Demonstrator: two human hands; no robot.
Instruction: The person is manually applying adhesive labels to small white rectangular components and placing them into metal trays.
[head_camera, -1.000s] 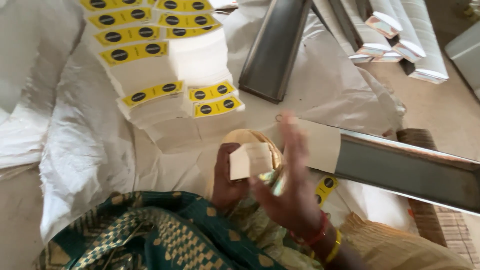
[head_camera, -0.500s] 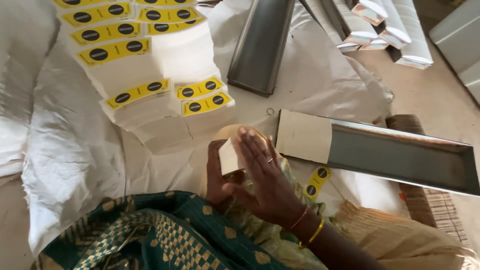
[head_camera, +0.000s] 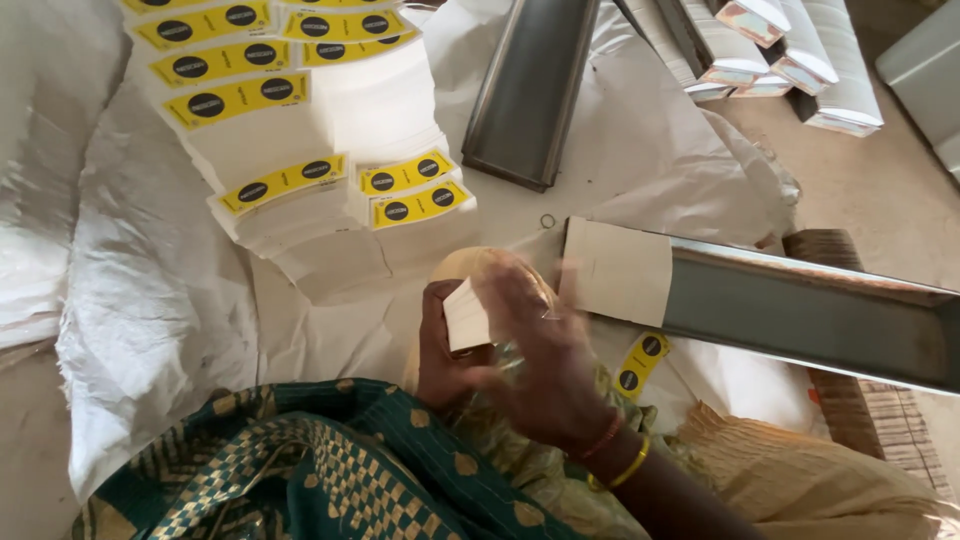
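My left hand grips a small stack of white cards upright over my lap. My right hand, blurred with motion, lies over the stack's right side with its fingers on the cards; bangles circle its wrist. Behind both hands sits a round tan object, mostly hidden. Just to the right lies a long metal tray with a cream card sheet in its near end.
Fanned stacks of white sheets with yellow and black labels lie ahead on white sacking. A second metal tray lies beyond. White packets sit top right. A loose yellow label rests by my knee. A green patterned cloth covers my lap.
My right hand came down from a raised, spread position onto the card stack and keeps moving over it. My left hand has held the stack in place throughout.
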